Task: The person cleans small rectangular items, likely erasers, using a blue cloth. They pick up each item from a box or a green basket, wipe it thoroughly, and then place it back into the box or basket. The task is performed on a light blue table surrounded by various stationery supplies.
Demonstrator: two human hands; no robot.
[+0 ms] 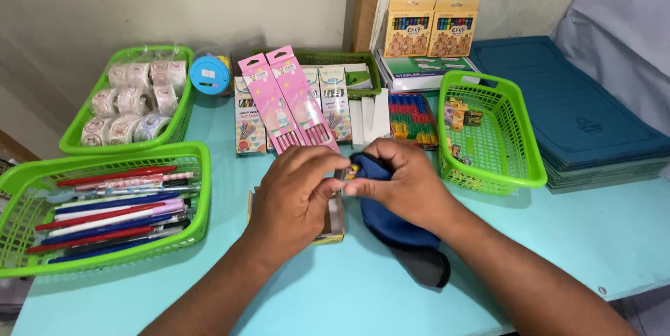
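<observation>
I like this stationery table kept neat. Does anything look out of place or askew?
Mostly tidy. Two pink pencil boxes lie slanted across the upright packs behind them. A blue and grey cloth lies under the right hand, unlike the stationery around it. The left hand covers a small open box.

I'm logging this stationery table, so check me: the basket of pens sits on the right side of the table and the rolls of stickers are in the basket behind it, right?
Not quite. The head view shows the basket of pens on the left side of the table, not the right. The rest holds: the rolls of stickers are in the basket behind it.
</observation>
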